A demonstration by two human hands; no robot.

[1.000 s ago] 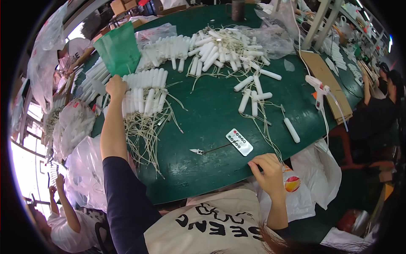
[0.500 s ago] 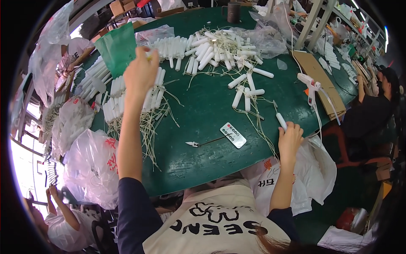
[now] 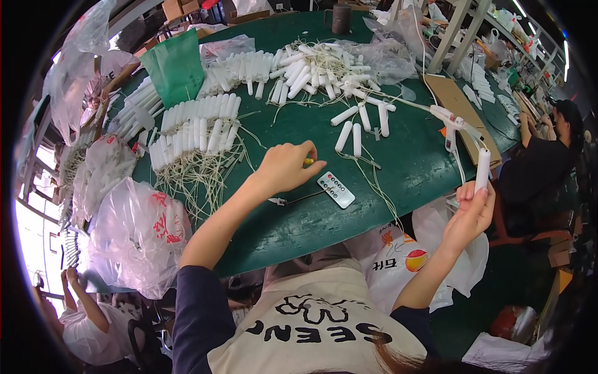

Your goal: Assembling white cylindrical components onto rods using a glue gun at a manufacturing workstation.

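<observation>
The person's right hand (image 3: 468, 215) was found beyond the right edge of the table (image 3: 286, 240), its fingers closed around the lower part of a white tube (image 3: 483, 167). The tube stood nearly upright, with its upper end near the right end of a white glue gun (image 3: 451, 121); whether the two touched could not be determined.

The left hand (image 3: 288, 167) was over the middle of the table, thumb and fingers drawn close together on a small yellow piece (image 3: 308, 161). Most of that piece was covered by the fingers, and its kind could not be established.

Just beside the left hand, to its lower right, lay a flat white remote control (image 3: 336, 190) with rows of dark buttons. A thin dark cord ran between it and a small pointed white part (image 3: 278, 201), located below the left wrist.

Several loose tubes (image 3: 343, 136) with pale wires lay on the table between the two hands, farther from the person. Rows of wired tubes (image 3: 196, 134) were noted on the left side, and a tangled pile (image 3: 305, 78) of similar tubes toward the far side. A green sheet (image 3: 174, 68) stood behind the rows. A strip of brown cardboard (image 3: 461, 103) lay along the right side, near the glue gun.
</observation>
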